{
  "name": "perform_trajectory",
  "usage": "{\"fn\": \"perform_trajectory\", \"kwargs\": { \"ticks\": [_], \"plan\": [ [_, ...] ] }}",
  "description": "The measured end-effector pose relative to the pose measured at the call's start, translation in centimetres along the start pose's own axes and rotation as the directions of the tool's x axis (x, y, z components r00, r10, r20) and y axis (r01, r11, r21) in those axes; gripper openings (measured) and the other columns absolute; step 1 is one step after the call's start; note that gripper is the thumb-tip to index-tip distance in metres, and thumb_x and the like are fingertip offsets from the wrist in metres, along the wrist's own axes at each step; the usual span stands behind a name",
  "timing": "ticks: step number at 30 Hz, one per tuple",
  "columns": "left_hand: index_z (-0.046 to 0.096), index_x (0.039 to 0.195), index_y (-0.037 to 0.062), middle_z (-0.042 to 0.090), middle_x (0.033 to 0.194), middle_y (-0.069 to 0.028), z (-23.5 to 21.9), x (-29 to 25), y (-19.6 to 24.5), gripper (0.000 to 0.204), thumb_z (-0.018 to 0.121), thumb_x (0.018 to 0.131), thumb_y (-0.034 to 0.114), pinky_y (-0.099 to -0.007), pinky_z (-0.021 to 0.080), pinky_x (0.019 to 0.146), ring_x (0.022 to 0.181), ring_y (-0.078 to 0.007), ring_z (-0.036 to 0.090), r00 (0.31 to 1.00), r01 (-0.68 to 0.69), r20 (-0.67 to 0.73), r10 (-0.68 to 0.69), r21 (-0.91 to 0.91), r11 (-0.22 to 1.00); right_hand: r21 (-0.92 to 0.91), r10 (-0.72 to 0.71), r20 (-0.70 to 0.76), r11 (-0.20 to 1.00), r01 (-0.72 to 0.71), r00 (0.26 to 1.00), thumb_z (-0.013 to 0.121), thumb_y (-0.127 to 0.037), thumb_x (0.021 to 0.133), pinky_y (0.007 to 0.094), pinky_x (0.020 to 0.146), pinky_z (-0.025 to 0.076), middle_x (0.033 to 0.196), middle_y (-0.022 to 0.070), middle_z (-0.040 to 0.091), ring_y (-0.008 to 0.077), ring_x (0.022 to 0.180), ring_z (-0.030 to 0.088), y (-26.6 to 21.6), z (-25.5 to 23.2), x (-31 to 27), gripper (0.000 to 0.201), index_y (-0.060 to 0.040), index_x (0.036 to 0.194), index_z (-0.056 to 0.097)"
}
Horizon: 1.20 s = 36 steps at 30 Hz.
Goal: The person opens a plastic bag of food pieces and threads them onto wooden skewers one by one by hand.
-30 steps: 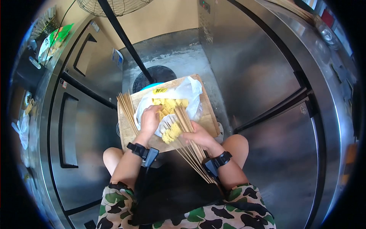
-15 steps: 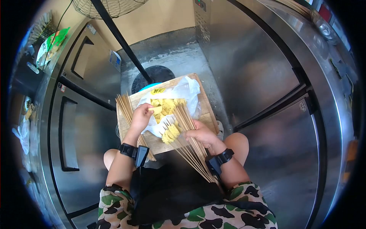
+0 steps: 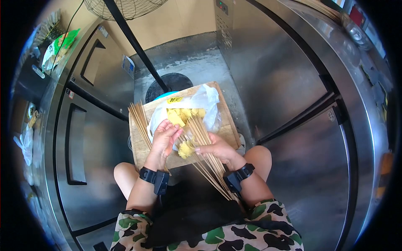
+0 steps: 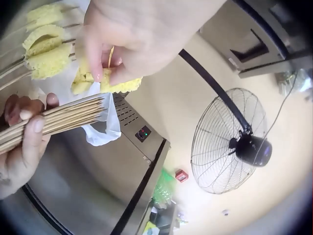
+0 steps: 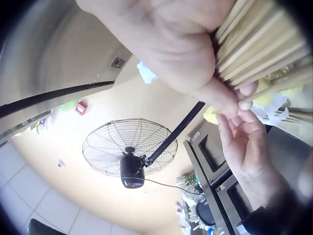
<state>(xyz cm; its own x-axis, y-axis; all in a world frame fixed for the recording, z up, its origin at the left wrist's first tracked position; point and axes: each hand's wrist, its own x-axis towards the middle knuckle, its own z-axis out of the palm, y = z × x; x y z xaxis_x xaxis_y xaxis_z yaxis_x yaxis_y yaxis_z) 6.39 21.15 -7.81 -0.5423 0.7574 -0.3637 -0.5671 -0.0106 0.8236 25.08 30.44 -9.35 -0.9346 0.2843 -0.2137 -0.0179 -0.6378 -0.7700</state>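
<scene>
My left hand [image 3: 164, 140] pinches a yellow, spongy piece of food [image 4: 126, 86] between thumb and fingers, near the skewer tips. A thick bundle of bamboo skewers [image 3: 214, 162] is gripped in my right hand [image 3: 222, 149], points up and away from me. Folded yellow pieces [image 4: 48, 61] are threaded on a few skewers that fan out beside that bundle. Behind the hands, an open white plastic bag [image 3: 210, 98] holds more loose yellow pieces [image 3: 197, 113]. Under it lies a wooden board [image 3: 228, 125].
More bamboo skewers [image 3: 139, 118] lie along the board's left side. Steel fridges stand close on the left [image 3: 98, 138] and right [image 3: 301, 159]. A fan's black pole [image 3: 134, 44] rises beyond the board. My knees flank the board's near edge.
My left hand was over the bag's yellow pieces, drew back left with one piece, then moved right toward the skewer tips. My right hand stays nearly in place with the bundle.
</scene>
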Motion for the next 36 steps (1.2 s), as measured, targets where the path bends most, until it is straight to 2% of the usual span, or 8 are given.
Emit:
{"fn": "perform_trajectory", "kwargs": {
  "ticks": [7, 10, 16, 22, 25, 28, 31, 36],
  "plan": [
    [0.055, 0.102, 0.0047, 0.061, 0.096, -0.0064, 0.9, -0.3, -0.1, 0.019, 0.058, 0.084, -0.003, -0.0270, 0.054, 0.078, 0.086, -0.0140, 0.061, 0.999, -0.052, 0.010, 0.052, 0.014, 0.999, 0.016, -0.004, -0.014, 1.000, 0.004, 1.000, 0.069, -0.002, 0.076, 0.0195, 0.052, 0.043, 0.083, 0.0014, 0.058, 0.0078, 0.067, 0.055, 0.2, -0.2, 0.1, 0.041, -0.0039, 0.113, 0.051],
    [0.055, 0.109, 0.0028, 0.062, 0.103, -0.0097, 0.8, -0.6, -0.2, 0.023, 0.057, 0.086, 0.001, -0.0296, 0.051, 0.084, 0.093, -0.0172, 0.061, 0.993, -0.105, 0.065, 0.103, 0.041, 0.994, 0.010, -0.003, -0.027, 1.000, 0.003, 1.000, 0.068, 0.000, 0.076, 0.0191, 0.052, 0.043, 0.084, 0.0017, 0.059, 0.0077, 0.067, 0.056, 0.2, -0.3, 0.1, 0.041, -0.0038, 0.113, 0.051],
    [0.056, 0.106, 0.0025, 0.064, 0.094, -0.0078, 0.5, -1.8, -0.8, 0.022, 0.061, 0.086, 0.010, -0.0262, 0.052, 0.076, 0.084, -0.0154, 0.063, 0.985, -0.172, 0.082, 0.155, 0.290, 0.941, -0.012, -0.015, -0.094, 1.000, 0.014, 0.995, 0.067, 0.002, 0.075, 0.0186, 0.052, 0.043, 0.087, 0.0021, 0.059, 0.0073, 0.068, 0.056, 0.4, 0.0, 0.1, 0.045, -0.0043, 0.116, 0.050],
    [0.057, 0.104, 0.0053, 0.064, 0.089, -0.0060, 0.6, -2.1, -1.0, 0.020, 0.058, 0.089, 0.018, -0.0240, 0.052, 0.070, 0.078, -0.0115, 0.061, 0.988, -0.153, 0.029, 0.152, 0.333, 0.930, -0.029, -0.020, -0.056, 0.999, 0.019, 0.998, 0.067, 0.001, 0.076, 0.0181, 0.052, 0.043, 0.087, 0.0013, 0.058, 0.0068, 0.068, 0.055, 1.1, 0.1, 0.4, 0.050, -0.0044, 0.121, 0.047],
    [0.056, 0.108, 0.0069, 0.064, 0.088, -0.0056, 1.2, -1.9, -0.8, 0.021, 0.057, 0.090, 0.019, -0.0230, 0.050, 0.066, 0.076, -0.0098, 0.060, 0.968, -0.218, -0.040, 0.249, 0.357, 0.908, -0.040, -0.027, -0.027, 0.999, 0.025, 0.999, 0.067, 0.001, 0.076, 0.0178, 0.053, 0.043, 0.085, 0.0004, 0.057, 0.0062, 0.067, 0.054, 0.6, 0.5, 0.3, 0.050, -0.0047, 0.121, 0.047],
    [0.057, 0.110, 0.0076, 0.064, 0.089, -0.0059, 1.3, -1.5, -0.7, 0.022, 0.056, 0.091, 0.020, -0.0224, 0.049, 0.063, 0.075, -0.0093, 0.060, 0.954, -0.272, 0.004, 0.300, 0.432, 0.860, -0.030, -0.040, 0.001, 0.999, 0.040, 0.999, 0.067, 0.001, 0.076, 0.0175, 0.053, 0.042, 0.084, -0.0005, 0.055, 0.0053, 0.065, 0.052, 0.5, 0.6, 0.3, 0.050, -0.0048, 0.121, 0.047],
    [0.061, 0.108, 0.0066, 0.062, 0.082, -0.0013, 1.4, -1.5, -0.6, 0.022, 0.058, 0.090, 0.018, -0.0216, 0.050, 0.061, 0.066, -0.0061, 0.055, 0.984, -0.133, -0.080, 0.162, 0.280, 0.951, -0.022, -0.055, -0.018, 0.998, 0.055, 0.998, 0.067, 0.001, 0.076, 0.0174, 0.053, 0.042, 0.083, -0.0011, 0.055, 0.0047, 0.064, 0.051, 0.6, 0.7, 0.1, 0.049, -0.0047, 0.120, 0.047],
    [0.062, 0.105, 0.0040, 0.063, 0.086, -0.0025, 1.5, -2.1, -1.2, 0.023, 0.061, 0.088, 0.019, -0.0222, 0.051, 0.062, 0.067, -0.0078, 0.057, 0.993, 0.090, -0.094, -0.075, 0.166, 0.982, -0.047, -0.059, -0.036, 0.997, 0.057, 0.998, 0.067, 0.001, 0.076, 0.0173, 0.053, 0.042, 0.085, -0.0007, 0.056, 0.0044, 0.065, 0.052, 1.0, 0.3, 0.2, 0.050, -0.0042, 0.120, 0.046]
  ]
}}
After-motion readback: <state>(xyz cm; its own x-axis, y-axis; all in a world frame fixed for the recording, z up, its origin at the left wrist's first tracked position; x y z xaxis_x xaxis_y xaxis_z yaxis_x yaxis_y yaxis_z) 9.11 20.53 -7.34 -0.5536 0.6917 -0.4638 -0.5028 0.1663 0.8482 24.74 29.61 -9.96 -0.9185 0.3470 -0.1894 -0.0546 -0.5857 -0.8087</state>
